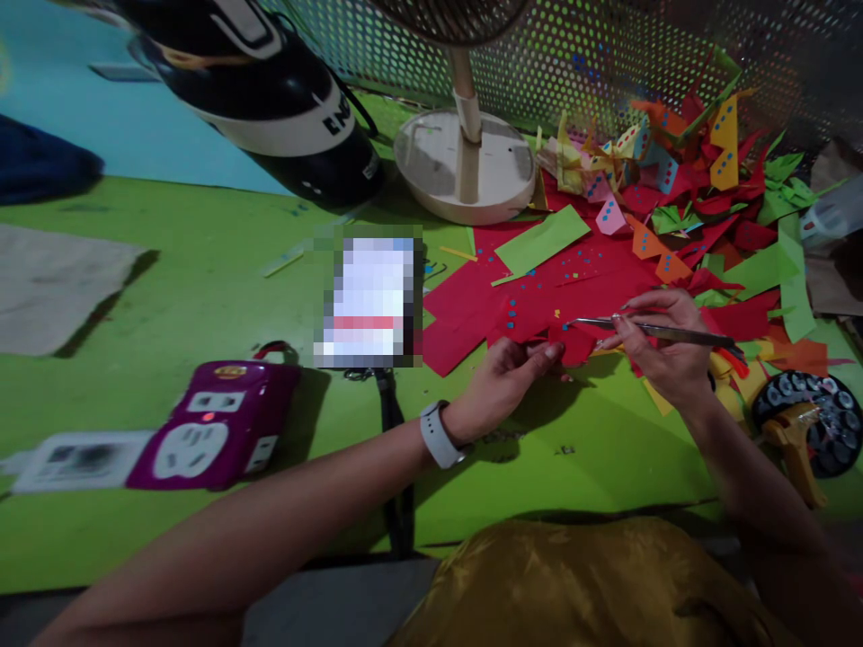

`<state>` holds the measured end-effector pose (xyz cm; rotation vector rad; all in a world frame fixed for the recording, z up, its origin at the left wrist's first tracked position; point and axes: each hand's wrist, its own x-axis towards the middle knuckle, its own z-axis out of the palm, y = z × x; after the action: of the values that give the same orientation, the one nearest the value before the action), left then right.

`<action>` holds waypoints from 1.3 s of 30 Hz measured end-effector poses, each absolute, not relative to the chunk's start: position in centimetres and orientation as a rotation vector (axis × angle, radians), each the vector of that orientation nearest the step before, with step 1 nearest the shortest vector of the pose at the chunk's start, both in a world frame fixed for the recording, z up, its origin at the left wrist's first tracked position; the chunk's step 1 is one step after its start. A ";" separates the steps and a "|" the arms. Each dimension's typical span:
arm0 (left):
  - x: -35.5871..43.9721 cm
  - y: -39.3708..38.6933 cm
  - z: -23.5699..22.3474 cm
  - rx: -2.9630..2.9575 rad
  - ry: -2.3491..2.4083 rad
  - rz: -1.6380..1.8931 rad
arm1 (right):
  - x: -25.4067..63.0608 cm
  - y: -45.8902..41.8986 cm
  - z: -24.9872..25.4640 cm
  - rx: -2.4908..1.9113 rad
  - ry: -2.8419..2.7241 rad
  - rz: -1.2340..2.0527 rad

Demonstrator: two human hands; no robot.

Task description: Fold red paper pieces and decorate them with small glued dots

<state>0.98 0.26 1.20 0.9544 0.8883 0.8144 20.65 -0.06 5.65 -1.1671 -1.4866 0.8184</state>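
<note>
My left hand [516,376], with a pale watch band at the wrist, pinches the lower edge of a red folded paper [536,328] that carries small blue dots. In my right hand [664,346] is a pair of metal tweezers [674,332], its tip pointing left and resting at a blue dot [564,326] on that paper. A yellow speck lies close by on the red surface. Under the work, larger red paper sheets [449,314] are spread out, scattered with tiny blue bits. A light green paper strip [543,241] lies on them.
Folded coloured paper pieces [674,193] heap at the back right, before a perforated panel. A fan base [438,166] and a dark bottle [270,108] stand behind. To my left are a blurred-out phone [370,288] and a purple power socket [216,422]. A round black case [840,422] sits right.
</note>
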 end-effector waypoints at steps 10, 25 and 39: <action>1.0 0.3 1.6 0.960 0.868 0.814 | 20.7 -0.1 5.8 -1.145 -1.437 0.875; 1.1 0.2 1.5 0.921 0.838 0.864 | 20.7 0.9 3.9 -1.255 -1.202 1.046; 1.0 0.2 1.4 0.966 0.825 0.879 | 20.5 1.1 3.7 -1.254 -1.190 1.045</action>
<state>1.04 0.17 1.36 0.9655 0.8248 0.8794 20.52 1.09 3.72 -1.2537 -1.1902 1.0452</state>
